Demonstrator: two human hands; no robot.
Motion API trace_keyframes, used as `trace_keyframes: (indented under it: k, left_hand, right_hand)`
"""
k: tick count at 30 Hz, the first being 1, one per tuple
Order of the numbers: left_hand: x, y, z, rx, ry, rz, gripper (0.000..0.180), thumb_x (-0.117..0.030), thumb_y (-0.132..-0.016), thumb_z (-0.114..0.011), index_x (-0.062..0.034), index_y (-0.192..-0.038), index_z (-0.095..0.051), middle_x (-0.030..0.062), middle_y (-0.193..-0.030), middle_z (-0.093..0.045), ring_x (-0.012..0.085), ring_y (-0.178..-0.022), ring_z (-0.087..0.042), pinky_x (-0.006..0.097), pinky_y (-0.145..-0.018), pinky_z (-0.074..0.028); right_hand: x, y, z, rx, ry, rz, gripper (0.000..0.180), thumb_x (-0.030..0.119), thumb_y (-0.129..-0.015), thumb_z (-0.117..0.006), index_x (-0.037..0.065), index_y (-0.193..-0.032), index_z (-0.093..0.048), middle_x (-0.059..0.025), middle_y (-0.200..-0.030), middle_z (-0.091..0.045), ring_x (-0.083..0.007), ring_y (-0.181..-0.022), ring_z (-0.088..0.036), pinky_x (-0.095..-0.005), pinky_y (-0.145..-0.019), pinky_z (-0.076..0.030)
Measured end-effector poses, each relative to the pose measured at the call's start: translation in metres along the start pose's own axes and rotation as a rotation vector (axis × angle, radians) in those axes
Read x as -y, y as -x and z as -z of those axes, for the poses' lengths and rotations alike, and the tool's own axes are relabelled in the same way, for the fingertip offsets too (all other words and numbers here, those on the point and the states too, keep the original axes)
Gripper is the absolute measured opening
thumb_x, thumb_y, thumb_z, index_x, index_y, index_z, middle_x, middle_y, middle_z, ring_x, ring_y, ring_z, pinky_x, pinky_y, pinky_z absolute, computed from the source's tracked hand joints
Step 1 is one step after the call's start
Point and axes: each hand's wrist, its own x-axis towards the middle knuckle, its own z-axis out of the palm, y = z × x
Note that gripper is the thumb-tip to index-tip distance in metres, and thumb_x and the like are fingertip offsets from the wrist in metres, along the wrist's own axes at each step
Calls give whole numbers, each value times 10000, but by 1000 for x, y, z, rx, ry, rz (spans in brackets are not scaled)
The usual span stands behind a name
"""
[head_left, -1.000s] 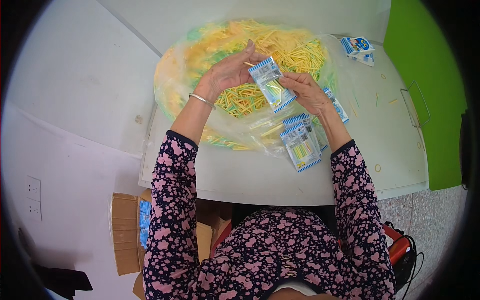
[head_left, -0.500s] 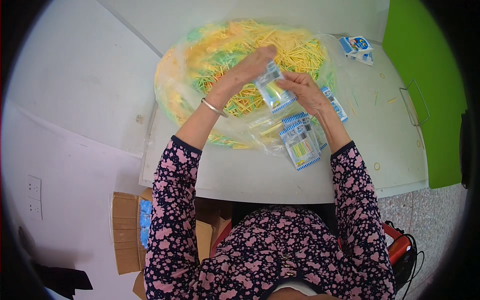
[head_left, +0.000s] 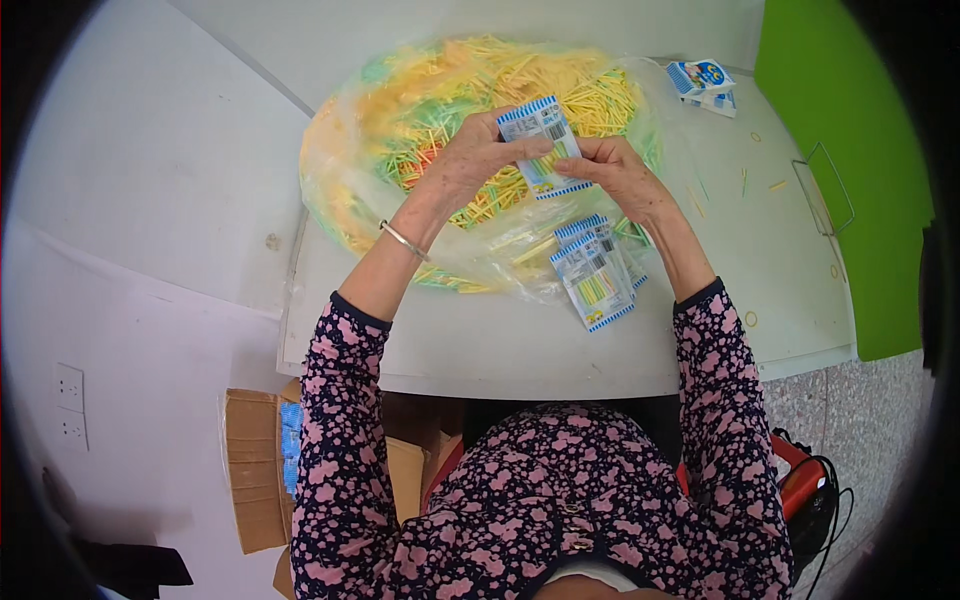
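A small blue-and-white plastic packet [head_left: 537, 128] with thin yellow-green sticks showing through its clear window is held between my two hands. My left hand [head_left: 478, 155] pinches its left side, thumb across the front. From the other side, my right hand [head_left: 618, 172] grips its lower right edge with thumb and fingers. Beneath and beyond them, a large clear plastic bag [head_left: 340, 165] lies spread on the table, full of loose thin sticks [head_left: 600, 105] in yellow, green and orange. Several filled packets [head_left: 594, 285] overlap on the table below my right hand.
More packets [head_left: 702, 78] lie at the far right, near a green panel [head_left: 830, 200] with a wire handle [head_left: 825, 190]. Stray sticks and rubber bands [head_left: 751, 319] are scattered on the table's right side. A cardboard box [head_left: 255, 470] holding blue packets stands below the left edge.
My left hand has drawn back from over the loose sticks and now grips the packet alongside my right hand. The packet has risen slightly and turned its printed face toward me.
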Motion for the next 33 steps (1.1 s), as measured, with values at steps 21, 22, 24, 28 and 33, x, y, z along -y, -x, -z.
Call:
trace_keyframes:
  k: [21, 22, 24, 28, 33]
  left_hand:
    - [50, 67, -59, 154, -659, 50, 389, -194, -737, -718, -20, -1030, -529, 57, -888, -594, 187, -812, -566, 283, -737, -452]
    - [50, 71, -59, 90, -781, 111, 408, -204, -727, -722, -25, -1035, -522, 84, -907, -588, 230, -832, -570, 306, -744, -457]
    - [47, 75, -60, 51, -861, -23, 422, -215, -722, -722, -28, -1041, -520, 104, -938, -579, 260, -864, -561, 328, -759, -456]
    - [37, 63, -56, -50, -984, -259, 470, -256, -701, -732, -33, -1056, -521, 122, -989, -565, 288, -912, -543, 368, -802, -446]
    - [32, 12, -53, -100, -833, -367, 474, -299, -715, -731, -28, -1055, -543, 108, -1006, -571, 255, -908, -540, 349, -813, -439]
  right_hand:
    - [-48, 69, 79, -554, 1094, 126, 384, 334, -750, -702, 27, -963, -613, -75, -834, -585, -209, -768, -530, -315, -710, -420]
    - [-54, 67, 75, -597, 1204, 69, 383, 340, -741, -700, 27, -946, -617, -89, -840, -586, -232, -791, -533, -328, -717, -422]
    - [-60, 65, 76, -643, 1311, 8, 381, 346, -732, -698, 27, -928, -621, -103, -845, -586, -255, -814, -535, -342, -723, -424]
    - [-64, 62, 89, -608, 1141, -2, 322, 301, -741, -679, 15, -878, -624, -122, -859, -593, -272, -809, -551, -369, -698, -434]
    - [-51, 64, 88, -744, 1108, 261, 243, 204, -757, -670, 1, -874, -603, -90, -803, -606, -216, -747, -572, -343, -666, -444]
